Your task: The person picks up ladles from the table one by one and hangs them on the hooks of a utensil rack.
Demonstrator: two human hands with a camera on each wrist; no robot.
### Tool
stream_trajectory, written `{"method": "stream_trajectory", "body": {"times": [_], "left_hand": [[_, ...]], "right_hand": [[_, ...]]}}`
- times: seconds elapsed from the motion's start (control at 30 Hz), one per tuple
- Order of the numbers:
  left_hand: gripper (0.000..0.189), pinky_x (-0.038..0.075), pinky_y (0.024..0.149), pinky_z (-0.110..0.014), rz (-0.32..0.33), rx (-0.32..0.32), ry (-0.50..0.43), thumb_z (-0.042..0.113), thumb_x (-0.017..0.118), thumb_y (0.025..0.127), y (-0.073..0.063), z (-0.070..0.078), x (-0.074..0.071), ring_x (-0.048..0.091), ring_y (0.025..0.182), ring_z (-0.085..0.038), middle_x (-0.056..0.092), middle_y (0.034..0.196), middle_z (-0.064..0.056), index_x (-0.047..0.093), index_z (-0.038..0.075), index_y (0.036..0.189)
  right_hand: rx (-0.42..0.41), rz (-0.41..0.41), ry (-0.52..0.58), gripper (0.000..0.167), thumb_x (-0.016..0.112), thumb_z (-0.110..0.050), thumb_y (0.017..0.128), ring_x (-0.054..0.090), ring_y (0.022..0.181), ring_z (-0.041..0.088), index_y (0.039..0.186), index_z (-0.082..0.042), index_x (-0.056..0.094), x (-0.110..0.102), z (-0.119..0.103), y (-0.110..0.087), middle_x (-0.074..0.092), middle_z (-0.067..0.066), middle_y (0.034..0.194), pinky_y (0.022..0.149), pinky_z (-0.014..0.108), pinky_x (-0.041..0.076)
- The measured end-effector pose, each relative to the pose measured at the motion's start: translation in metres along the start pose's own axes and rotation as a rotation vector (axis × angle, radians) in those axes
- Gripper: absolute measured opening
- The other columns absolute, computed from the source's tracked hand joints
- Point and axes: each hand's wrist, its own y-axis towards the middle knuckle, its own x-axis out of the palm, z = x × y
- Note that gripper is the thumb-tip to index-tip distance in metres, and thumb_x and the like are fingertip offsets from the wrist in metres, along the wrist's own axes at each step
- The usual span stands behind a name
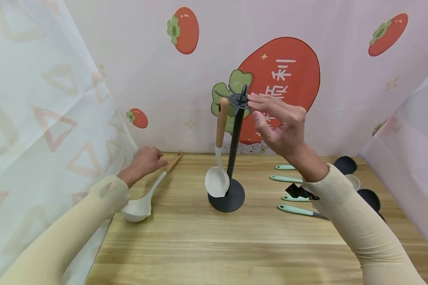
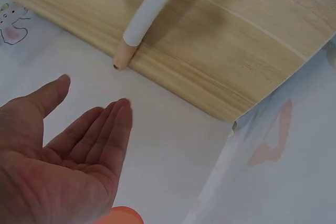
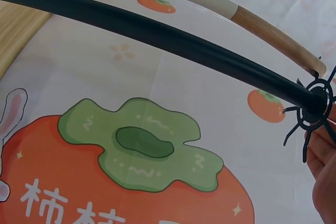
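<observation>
Head view: hung ladle [image 1: 220, 134] on black stand [image 1: 235, 138], lying ladle [image 1: 158, 184] by far-left corner of table [image 1: 199, 245]

Ladles alike: cream-white cup and shaft, brown wood-look handle. Hung ladle is cup down, close beside the stand's pole; round base toward the table's far edge. Lying ladle has its cup by the left edge, handle slanting to the far edge. Left hand [image 1: 146, 162] near that handle, apart from it; fingers extended, thumb spread away. Right hand [image 1: 283, 122] at the stand's top, fingers stretched, thumb apart; cannot tell how firmly the fingertips bear on it.

Left wrist view adds the palm, and the handle tip reaching just past the far edge; head view gives the back of that hand. Right wrist view shows the hook ring [image 3: 316, 103] with curved prongs, fingers behind it. Green-handled utensils [image 1: 295, 209] near the right edge show from the head, right sleeve [image 1: 346, 213] across them.

Stand carries one ladle, by its handle end. Cup insides hard to make out.
</observation>
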Motion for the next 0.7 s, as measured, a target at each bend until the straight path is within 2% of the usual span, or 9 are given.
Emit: {"method": "stream_trajectory", "body": {"times": [0.1, 0.27, 0.37, 0.53, 0.6, 0.7], "left_hand": [[0.058, 0.018, 0.054, -0.025, -0.045, 0.001, 0.007, 0.021, 0.078, 0.086, 0.003, 0.001, 0.004, 0.018, 0.056, -0.008, 0.020, 0.057, 0.010, 0.029, 0.021, 0.057], [0.048, 0.024, 0.054, -0.027, -0.105, -0.045, 0.032, 0.025, 0.078, 0.087, 0.007, 0.000, 0.010, 0.028, 0.057, -0.011, 0.031, 0.058, 0.008, 0.040, 0.018, 0.057], [0.052, 0.022, 0.052, -0.027, -0.130, -0.073, 0.038, 0.025, 0.076, 0.088, 0.008, 0.001, 0.013, 0.024, 0.055, -0.011, 0.028, 0.057, 0.008, 0.036, 0.019, 0.056], [0.055, 0.017, 0.051, -0.026, -0.191, -0.111, -0.017, 0.020, 0.075, 0.088, 0.010, 0.002, 0.016, 0.016, 0.055, -0.009, 0.018, 0.059, 0.008, 0.029, 0.020, 0.058], [0.053, 0.019, 0.052, -0.026, -0.211, -0.124, -0.020, 0.019, 0.075, 0.087, 0.012, 0.002, 0.017, 0.018, 0.055, -0.010, 0.019, 0.059, 0.008, 0.031, 0.019, 0.058], [0.048, 0.026, 0.053, -0.029, -0.237, -0.142, 0.024, 0.021, 0.076, 0.089, 0.015, 0.002, 0.021, 0.026, 0.056, -0.013, 0.027, 0.060, 0.006, 0.038, 0.016, 0.061]], "right_hand": [[0.002, 0.001, 0.004, 0.039, 0.060, -0.026, 0.095, 0.077, 0.104, 0.039, 0.103, 0.005, 0.081, 0.000, 0.000, 0.000, 0.079, 0.020, 0.109, 0.100, 0.023, 0.055], [-0.002, 0.002, 0.014, 0.038, 0.060, -0.026, 0.095, 0.077, 0.104, 0.039, 0.103, 0.005, 0.081, 0.001, 0.000, 0.000, 0.079, 0.020, 0.108, 0.100, 0.025, 0.055], [-0.006, 0.000, 0.016, 0.038, 0.060, -0.025, 0.095, 0.077, 0.104, 0.039, 0.103, 0.005, 0.081, 0.001, -0.001, 0.000, 0.079, 0.020, 0.108, 0.100, 0.025, 0.055], [-0.007, 0.002, 0.013, 0.038, 0.060, -0.025, 0.095, 0.077, 0.104, 0.039, 0.103, 0.005, 0.082, 0.002, -0.001, 0.000, 0.079, 0.020, 0.108, 0.100, 0.025, 0.055], [-0.005, 0.003, 0.013, 0.038, 0.060, -0.026, 0.095, 0.077, 0.104, 0.039, 0.103, 0.005, 0.081, 0.002, -0.001, 0.000, 0.079, 0.020, 0.108, 0.100, 0.025, 0.055], [-0.004, 0.002, 0.011, 0.039, 0.060, -0.026, 0.096, 0.077, 0.104, 0.039, 0.103, 0.005, 0.081, 0.001, -0.002, 0.000, 0.079, 0.020, 0.109, 0.100, 0.024, 0.055]]}}
